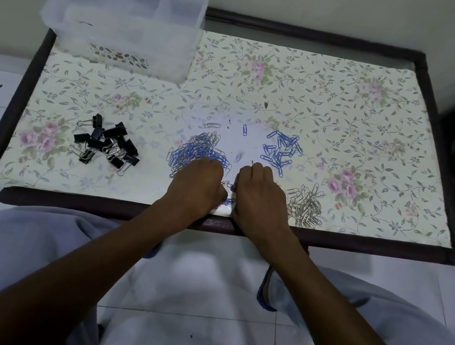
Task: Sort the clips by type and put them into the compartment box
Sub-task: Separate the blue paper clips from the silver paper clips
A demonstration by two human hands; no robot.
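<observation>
**Sorting paper clips, box not yet filled**

Head view: both hands work at the near edge of the mixed pile (196, 151), the landmark here. Left hand (198, 184) sits on the pile's near-right corner, fingers curled under; right hand (259, 191) just right of it, also curled. Looks like each pinches a clip or two, but fingertips are hidden, so grip can't be told for sure. A few blue clips (227, 201) lie btwn the wrists.

Already separated: blue paper clips (281, 153) right of the pile, silver paper clips (305, 206) further right and nearer, black binder clips (107, 142) well left. Compartment box (123, 17) stands far-left of the pile, at the table (389, 249) corner.

Judgement: step in hand is pulling silver from blue. Best to spread the pile flat, lift one clip at a time so linked ones don't drag others, and keep the sorted heaps well apart.
</observation>
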